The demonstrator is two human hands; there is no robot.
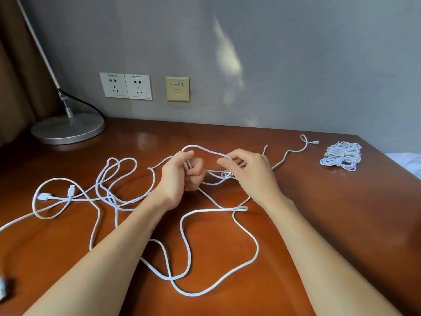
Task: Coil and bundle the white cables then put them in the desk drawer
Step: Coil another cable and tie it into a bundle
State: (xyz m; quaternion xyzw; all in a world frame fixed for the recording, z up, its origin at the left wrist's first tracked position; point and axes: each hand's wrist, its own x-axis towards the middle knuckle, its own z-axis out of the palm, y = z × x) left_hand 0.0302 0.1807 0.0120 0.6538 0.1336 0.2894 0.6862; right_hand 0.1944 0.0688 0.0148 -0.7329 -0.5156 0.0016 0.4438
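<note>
The job is partly done, by my reading. One finished bundle (341, 156) of white cable lies tied up on the desk (319, 213) in the upper right of the frame, well apart from the hands. In the middle of the frame a second cable (218, 210) is being coiled. The left hand (180, 176) has its fingers curled round several gathered strands and clenches them together, while the right hand (248, 172), just beside it, pinches a raised loop of the same cable between thumb and forefinger. Only a few turns look gathered. Most of this cable lies slack on the desk, in wide loops across the lower centre of the frame, with one end trailing off to a small plug (315, 141) at the upper right. To the left of the frame more white cable (98, 215) lies loose and tangled, with two connectors (44, 196) near each other; I cannot tell whether it is one cable or several, or where it joins the piece in hand. What is left, as I judge it, is to finish and bind this coil, coil whatever lies at the left, and put all the bundles away. No drawer shows in the frame. A lamp (68, 128) stands at the upper left, with wall sockets (126, 86) behind the desk.
</note>
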